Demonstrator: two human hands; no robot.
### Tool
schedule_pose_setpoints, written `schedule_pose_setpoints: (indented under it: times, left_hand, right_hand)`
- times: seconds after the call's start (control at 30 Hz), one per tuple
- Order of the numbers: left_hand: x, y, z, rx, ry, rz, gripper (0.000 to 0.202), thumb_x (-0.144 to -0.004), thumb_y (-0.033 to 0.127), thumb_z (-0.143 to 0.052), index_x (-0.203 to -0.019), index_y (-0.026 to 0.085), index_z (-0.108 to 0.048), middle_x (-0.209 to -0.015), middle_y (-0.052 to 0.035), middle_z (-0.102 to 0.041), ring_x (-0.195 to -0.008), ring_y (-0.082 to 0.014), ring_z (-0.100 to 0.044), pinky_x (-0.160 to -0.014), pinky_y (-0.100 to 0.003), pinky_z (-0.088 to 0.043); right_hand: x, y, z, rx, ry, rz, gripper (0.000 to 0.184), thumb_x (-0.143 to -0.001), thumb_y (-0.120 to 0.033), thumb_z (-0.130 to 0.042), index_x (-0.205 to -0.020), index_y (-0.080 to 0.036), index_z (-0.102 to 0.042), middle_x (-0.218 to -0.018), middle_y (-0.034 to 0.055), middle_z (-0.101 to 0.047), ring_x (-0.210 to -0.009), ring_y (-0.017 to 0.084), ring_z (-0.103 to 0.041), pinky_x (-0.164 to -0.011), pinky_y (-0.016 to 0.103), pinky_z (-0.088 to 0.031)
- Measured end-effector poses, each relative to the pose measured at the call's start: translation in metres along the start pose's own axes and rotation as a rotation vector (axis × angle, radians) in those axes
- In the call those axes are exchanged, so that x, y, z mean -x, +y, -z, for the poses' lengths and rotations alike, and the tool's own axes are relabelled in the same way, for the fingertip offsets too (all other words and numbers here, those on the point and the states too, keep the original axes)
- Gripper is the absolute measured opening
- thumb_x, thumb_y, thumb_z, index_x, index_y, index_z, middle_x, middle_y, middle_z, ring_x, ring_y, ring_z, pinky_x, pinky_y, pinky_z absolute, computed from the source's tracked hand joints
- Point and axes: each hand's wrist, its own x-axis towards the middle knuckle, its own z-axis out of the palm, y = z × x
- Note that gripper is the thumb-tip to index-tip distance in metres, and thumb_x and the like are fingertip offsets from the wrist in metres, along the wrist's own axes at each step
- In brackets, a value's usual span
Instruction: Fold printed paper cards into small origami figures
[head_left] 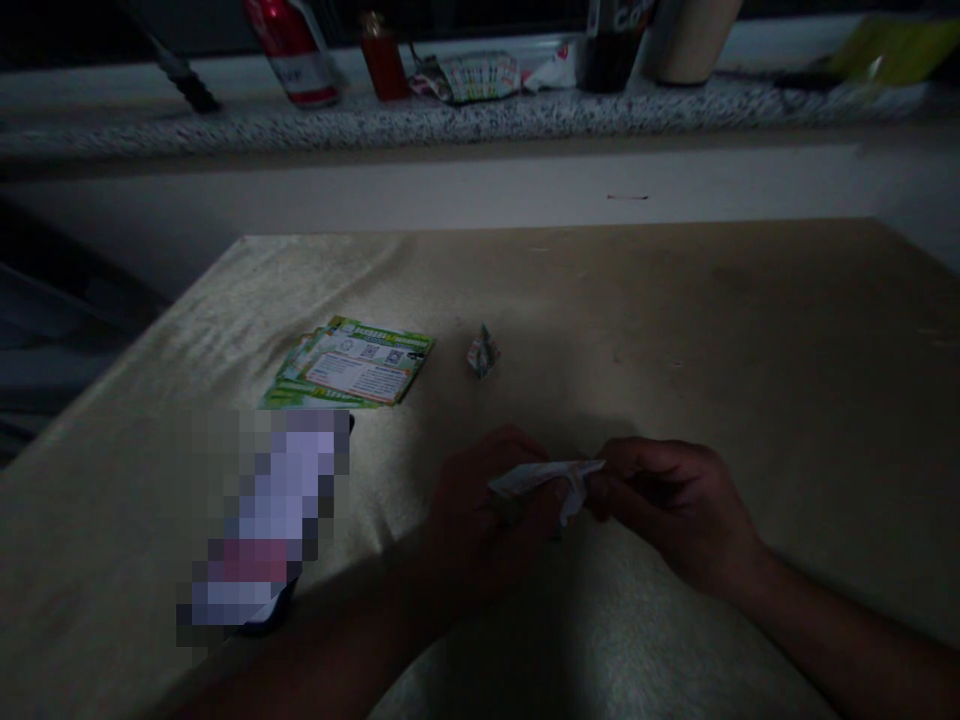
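Over the front middle of the table, my left hand (487, 515) is closed on a piece of folded paper (544, 474), its thumb lying on the near face. My right hand (667, 500) pinches the right end of the same paper between thumb and fingers. Both hands are dim in shadow, and part of the paper is hidden by the left fingers. Beyond them a small folded paper figure (483, 352) with a pointed top rests on the table. To its left lies a stack of green and white printed flyers (360, 362).
A phone (281, 520) with a blurred-out screen lies left of my left arm on the table (750, 330). On the speckled sill (450, 120) behind stand a red can (296, 50), a small red bottle (382, 60), a crumpled wrapper (480, 77) and a dark bottle (611, 50).
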Motion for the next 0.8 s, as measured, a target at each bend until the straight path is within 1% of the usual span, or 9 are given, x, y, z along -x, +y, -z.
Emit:
schedule_pose_setpoints:
  times: [0.1,0.2,0.3,0.47,0.57,0.67,0.8]
  left_hand:
    - [0.0009,-0.0005,0.001,-0.023,-0.013,0.034,0.003,-0.085,0.015,-0.067,-0.085,0.017,-0.069,-0.076,0.001,-0.066,-0.061,-0.0082,-0.063,-0.054,-0.016,-0.048]
    - [0.001,0.0001,0.0016,-0.022,-0.029,0.057,0.003,-0.086,0.016,-0.067,-0.084,0.017,-0.07,-0.075,0.0,-0.066,-0.059,-0.0091,-0.062,-0.05,-0.017,-0.047]
    - [0.001,0.001,0.0007,-0.002,-0.015,0.055,0.004,-0.086,0.018,-0.067,-0.083,0.017,-0.07,-0.075,0.0,-0.066,-0.06,-0.0094,-0.061,-0.05,-0.017,-0.046]
    - [0.001,0.0012,-0.0006,0.028,-0.016,0.107,0.003,-0.086,0.018,-0.067,-0.084,0.018,-0.069,-0.072,0.0019,-0.065,-0.058,-0.0079,-0.06,-0.051,-0.016,-0.046]
    - [0.0009,0.0008,-0.0002,0.064,-0.032,0.145,0.003,-0.087,0.02,-0.067,-0.084,0.017,-0.068,-0.072,0.0021,-0.064,-0.058,-0.0082,-0.061,-0.051,-0.016,-0.046]
    - [0.0011,0.0005,-0.0001,0.095,-0.039,0.19,0.007,-0.089,0.022,-0.066,-0.084,0.017,-0.067,-0.072,0.0014,-0.065,-0.058,-0.0089,-0.061,-0.051,-0.017,-0.047]
    - [0.0014,0.0016,-0.001,0.109,-0.021,0.184,0.007,-0.087,0.022,-0.067,-0.083,0.016,-0.066,-0.069,0.0012,-0.065,-0.057,-0.0093,-0.061,-0.051,-0.017,-0.048]
  right_hand:
    - [0.0013,0.0027,0.0006,-0.009,0.004,-0.041,0.016,-0.081,-0.023,-0.076,-0.068,-0.017,-0.069,-0.059,-0.0004,-0.061,-0.053,0.01,-0.052,-0.048,0.021,-0.041]
    - [0.0018,0.0028,0.0003,-0.012,-0.009,-0.05,0.017,-0.081,-0.025,-0.076,-0.068,-0.017,-0.069,-0.06,0.0006,-0.062,-0.054,0.011,-0.053,-0.049,0.022,-0.043]
    - [0.0011,0.0007,-0.0005,0.017,-0.012,-0.052,0.02,-0.08,-0.027,-0.077,-0.066,-0.016,-0.068,-0.058,0.0003,-0.06,-0.051,0.011,-0.052,-0.046,0.022,-0.04]
    - [-0.0002,-0.002,-0.0012,0.007,-0.021,-0.029,0.018,-0.079,-0.023,-0.077,-0.066,-0.016,-0.068,-0.058,0.0004,-0.062,-0.052,0.01,-0.053,-0.048,0.021,-0.041]
    - [-0.0002,-0.0019,-0.0015,0.035,-0.016,-0.044,0.019,-0.078,-0.023,-0.077,-0.064,-0.015,-0.066,-0.057,-0.0002,-0.06,-0.051,0.01,-0.051,-0.047,0.021,-0.04]
    - [0.0004,-0.0006,-0.0019,-0.004,-0.031,-0.057,0.02,-0.081,-0.024,-0.075,-0.065,-0.016,-0.066,-0.059,0.0001,-0.06,-0.054,0.011,-0.052,-0.049,0.022,-0.041]
    - [0.0011,0.0,-0.0021,0.015,-0.048,-0.062,0.022,-0.082,-0.024,-0.074,-0.064,-0.016,-0.064,-0.058,-0.0005,-0.058,-0.052,0.01,-0.049,-0.048,0.022,-0.038]
